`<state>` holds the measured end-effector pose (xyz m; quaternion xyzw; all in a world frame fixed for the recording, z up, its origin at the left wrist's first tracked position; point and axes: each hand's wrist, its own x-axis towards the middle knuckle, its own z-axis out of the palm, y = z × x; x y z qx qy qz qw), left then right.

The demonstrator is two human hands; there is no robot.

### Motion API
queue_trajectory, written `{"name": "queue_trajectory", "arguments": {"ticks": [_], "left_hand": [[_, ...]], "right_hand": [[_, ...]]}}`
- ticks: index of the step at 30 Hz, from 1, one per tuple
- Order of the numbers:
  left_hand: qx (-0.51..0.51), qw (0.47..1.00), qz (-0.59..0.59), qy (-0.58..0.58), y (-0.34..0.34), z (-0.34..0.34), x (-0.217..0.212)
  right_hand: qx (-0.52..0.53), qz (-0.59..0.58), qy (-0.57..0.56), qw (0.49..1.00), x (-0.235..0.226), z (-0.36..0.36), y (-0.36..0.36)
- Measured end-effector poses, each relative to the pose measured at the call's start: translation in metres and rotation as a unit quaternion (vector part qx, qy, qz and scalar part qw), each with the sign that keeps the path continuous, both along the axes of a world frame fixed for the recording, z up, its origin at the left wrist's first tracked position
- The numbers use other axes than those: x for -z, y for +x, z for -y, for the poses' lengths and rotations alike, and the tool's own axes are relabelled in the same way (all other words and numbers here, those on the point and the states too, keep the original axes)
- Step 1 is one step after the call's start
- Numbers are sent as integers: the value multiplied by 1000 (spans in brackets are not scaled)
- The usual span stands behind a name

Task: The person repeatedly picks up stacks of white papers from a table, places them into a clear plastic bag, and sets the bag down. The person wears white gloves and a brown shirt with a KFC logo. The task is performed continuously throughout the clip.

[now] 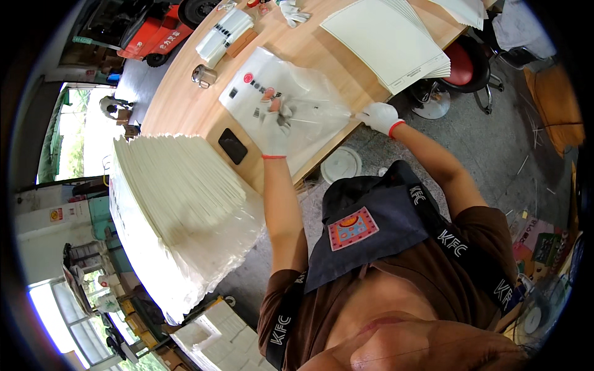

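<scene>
Clear plastic bags (253,77) with red and black printing lie in a flat pile on the wooden table in front of me. My left hand (276,131), in a white glove with red trim, is over the pile. Its fingers are bent together on the top plastic bag (318,99). At the table edge, my right hand (380,117), gloved the same way, pinches the right end of that bag. The film is wrinkled and drawn out between both hands. A black phone (232,146) lies left of my left hand.
A tall stack of pale sheets in plastic (185,191) stands at the left. Farther back are a metal mug (203,76), a bundle of folded bags (226,34) and a loose glove (291,12). White sheets (380,43) overhang the table's right side beside a red stool (456,65).
</scene>
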<state>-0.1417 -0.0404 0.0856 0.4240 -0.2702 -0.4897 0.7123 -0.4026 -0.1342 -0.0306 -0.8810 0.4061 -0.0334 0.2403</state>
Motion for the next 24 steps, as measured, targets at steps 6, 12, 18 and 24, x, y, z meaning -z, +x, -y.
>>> {"name": "queue_trajectory", "arguments": {"ticks": [6,12,18,24], "left_hand": [[104,934,319,123,-70,-1,-17],[119,758,639,-54,-154,-48,-34],[63,853,518,33,-69,-15,66],[160,929,316,105,-90,21,70]], "right_hand": [[-88,293,86,948,-91,-31,52],[-47,236,133,962,-74,-44,78],[-46,103,-180,977,-72,-14,-32],[-45,81,-320,943,-31,60,-107]]}}
